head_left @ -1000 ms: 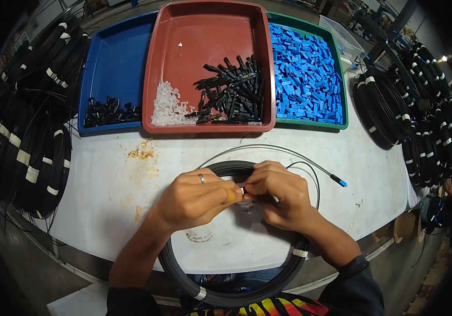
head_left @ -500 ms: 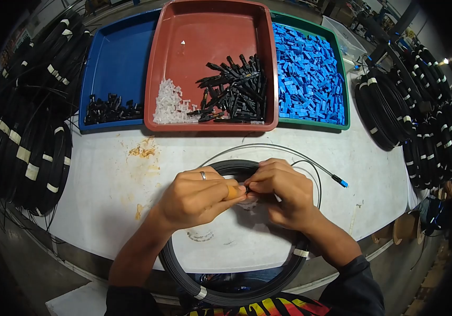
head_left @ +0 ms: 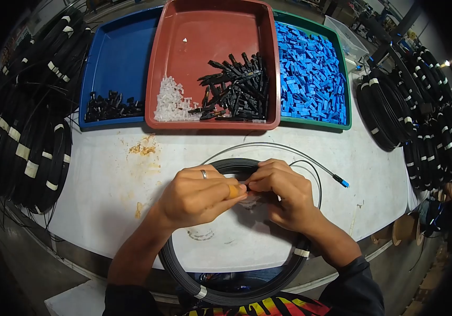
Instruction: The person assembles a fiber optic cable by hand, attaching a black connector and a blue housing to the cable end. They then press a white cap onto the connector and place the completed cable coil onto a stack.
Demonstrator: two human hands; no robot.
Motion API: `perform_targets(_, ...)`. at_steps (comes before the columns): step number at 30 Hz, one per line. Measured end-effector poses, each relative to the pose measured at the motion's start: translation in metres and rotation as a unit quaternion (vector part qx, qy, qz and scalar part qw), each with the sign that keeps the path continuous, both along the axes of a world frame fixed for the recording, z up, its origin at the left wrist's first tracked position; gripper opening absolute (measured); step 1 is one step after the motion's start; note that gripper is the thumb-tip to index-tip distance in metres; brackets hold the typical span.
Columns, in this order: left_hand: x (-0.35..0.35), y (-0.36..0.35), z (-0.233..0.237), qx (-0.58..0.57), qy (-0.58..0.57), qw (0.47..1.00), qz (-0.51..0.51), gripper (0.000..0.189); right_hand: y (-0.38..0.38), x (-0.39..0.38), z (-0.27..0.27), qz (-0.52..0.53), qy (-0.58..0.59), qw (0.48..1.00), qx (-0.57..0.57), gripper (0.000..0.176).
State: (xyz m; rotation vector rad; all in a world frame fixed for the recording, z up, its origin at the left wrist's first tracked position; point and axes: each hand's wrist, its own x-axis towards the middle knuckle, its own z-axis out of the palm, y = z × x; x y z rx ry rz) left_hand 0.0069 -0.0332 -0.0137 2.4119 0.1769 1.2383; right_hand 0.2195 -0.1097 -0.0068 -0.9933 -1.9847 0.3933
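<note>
Over the far side of a coil of black cable [head_left: 179,274], my two hands meet fingertip to fingertip. My left hand [head_left: 197,197], with a ring and a tan band around one finger, is closed in a pinch. My right hand [head_left: 285,190] is pinched too, its fingertips touching those of the left. Between them a small dark piece barely shows; its kind is hidden by the fingers. From the coil a loose cable end with a blue-tipped connector [head_left: 340,180] lies to the right on the white table [head_left: 105,210].
Behind the coil stand a blue tray [head_left: 118,52] with black parts, a red tray [head_left: 199,31] with clear pieces and black connectors, and a green tray [head_left: 348,113] full of blue clips. Cable coils hang at left [head_left: 20,152] and right [head_left: 384,110].
Both hands stay pinched together in nearly the same place. The view has shifted very slightly; nothing has been let go or picked up.
</note>
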Motion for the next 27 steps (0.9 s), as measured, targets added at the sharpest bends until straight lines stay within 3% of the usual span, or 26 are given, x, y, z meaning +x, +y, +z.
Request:
perform_targets(6,-0.003,-0.005,0.008,-0.189,0.039,0.981,-0.010,0.018,0.000,-0.002,0.004,-0.026,-0.057,0.983,0.174,0.034)
perform_targets(9,-0.001,-0.002,0.003,-0.100,0.019,0.994,-0.031,0.017,-0.006,-0.004,0.006,-0.014,-0.055,0.993,0.107,0.031)
perform_targets(11,0.001,-0.001,0.005,0.042,0.033,0.998,-0.025,0.016,-0.007,-0.002,0.004,-0.012,-0.032,0.999,0.010,0.028)
perform_targets(15,-0.001,-0.001,0.003,0.102,0.051,0.993,0.004,0.008,-0.004,0.000,-0.004,0.004,0.053,0.996,-0.078,0.031)
perform_targets(18,-0.001,0.000,0.000,0.023,0.031,0.999,-0.004,0.010,-0.001,-0.003,-0.001,-0.024,0.044,0.999,-0.015,0.028)
perform_targets(20,-0.001,-0.002,0.002,-0.100,0.000,0.995,-0.012,0.016,0.001,-0.001,0.005,-0.026,-0.028,0.993,0.112,0.024)
perform_targets(23,-0.005,-0.004,0.007,-0.200,0.025,0.979,-0.023,0.016,0.001,-0.002,0.006,-0.017,-0.089,0.974,0.208,0.025)
perform_targets(27,-0.001,-0.004,0.004,-0.170,0.019,0.985,-0.031,0.016,0.000,-0.002,0.007,-0.009,-0.082,0.980,0.182,0.029)
